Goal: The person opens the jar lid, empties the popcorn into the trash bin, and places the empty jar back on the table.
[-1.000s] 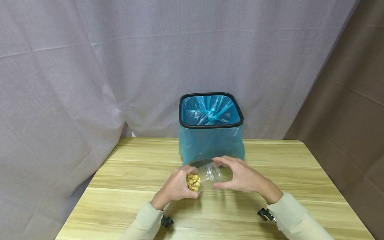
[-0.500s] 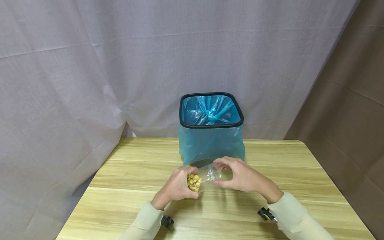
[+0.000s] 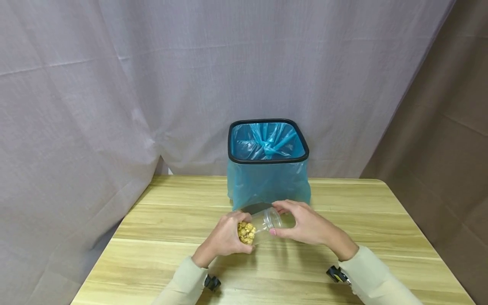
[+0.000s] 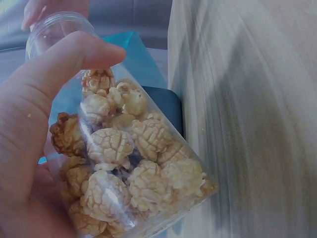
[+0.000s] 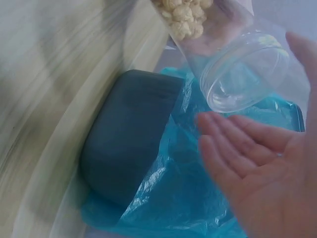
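Note:
My left hand (image 3: 226,235) grips a clear jar (image 4: 148,148) around its lower part, thumb across the front. The jar lies tilted, mouth end toward the right. Golden caramel popcorn (image 3: 246,232) sits bunched at its bottom, filling much of the left wrist view. At the ringed clear mouth end (image 5: 242,74), my right hand (image 3: 305,222) holds the rim between thumb and fingertips. In the right wrist view its fingers (image 5: 237,144) lie fairly straight, tips right at the rim, with the thumb on the opposite side.
Behind the hands stands a bin with a black rim (image 3: 268,161) and a blue bag (image 3: 270,182) draped over it, knotted inside. Its dark grey base (image 5: 133,129) shows beneath the bag. The wooden table (image 3: 164,250) ends at a grey curtain (image 3: 190,84).
My right thumb and fingertips have come in closer around the jar's mouth end. The left hand, jar and bin stay almost in place.

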### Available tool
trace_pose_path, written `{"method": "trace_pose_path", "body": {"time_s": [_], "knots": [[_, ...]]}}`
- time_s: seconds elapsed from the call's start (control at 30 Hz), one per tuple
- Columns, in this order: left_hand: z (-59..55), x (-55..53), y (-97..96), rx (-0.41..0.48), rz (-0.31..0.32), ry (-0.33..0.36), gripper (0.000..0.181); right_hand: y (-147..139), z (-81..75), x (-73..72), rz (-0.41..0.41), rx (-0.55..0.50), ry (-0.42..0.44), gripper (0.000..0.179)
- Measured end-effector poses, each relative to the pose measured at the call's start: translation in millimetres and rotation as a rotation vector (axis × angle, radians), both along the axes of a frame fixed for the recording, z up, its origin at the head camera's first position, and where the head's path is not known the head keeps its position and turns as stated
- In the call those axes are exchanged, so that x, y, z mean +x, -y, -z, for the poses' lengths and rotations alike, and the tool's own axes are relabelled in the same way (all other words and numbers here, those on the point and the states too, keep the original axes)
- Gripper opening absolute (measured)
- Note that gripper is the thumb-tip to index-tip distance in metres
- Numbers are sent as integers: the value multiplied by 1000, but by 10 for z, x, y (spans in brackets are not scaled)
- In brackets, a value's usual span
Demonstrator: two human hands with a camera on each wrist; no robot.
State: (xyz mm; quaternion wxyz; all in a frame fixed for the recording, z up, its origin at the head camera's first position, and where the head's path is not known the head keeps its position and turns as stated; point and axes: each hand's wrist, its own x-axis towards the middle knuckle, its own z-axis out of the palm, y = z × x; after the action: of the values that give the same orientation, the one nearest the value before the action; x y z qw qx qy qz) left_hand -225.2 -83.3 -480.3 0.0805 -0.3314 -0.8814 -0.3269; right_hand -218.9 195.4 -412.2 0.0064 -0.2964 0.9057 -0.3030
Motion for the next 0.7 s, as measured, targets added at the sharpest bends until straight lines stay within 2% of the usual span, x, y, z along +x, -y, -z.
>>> {"method": "trace_pose_path", "body": {"time_s": [0.13,0.27,0.43,0.7], "knots": [[1,-3,-2,0,3,-3,68,28,8,-7,15,3,48,73],[10,-5,2,6,3,-1,68,19,7,-14,-10,-3,15,67],[14,-8,8,11,3,3,68,-5,-7,-21,-38,-7,-29,71],[1,-5,51,18,-4,36,68,-82,-48,-25,-21,0,-37,75]]}}
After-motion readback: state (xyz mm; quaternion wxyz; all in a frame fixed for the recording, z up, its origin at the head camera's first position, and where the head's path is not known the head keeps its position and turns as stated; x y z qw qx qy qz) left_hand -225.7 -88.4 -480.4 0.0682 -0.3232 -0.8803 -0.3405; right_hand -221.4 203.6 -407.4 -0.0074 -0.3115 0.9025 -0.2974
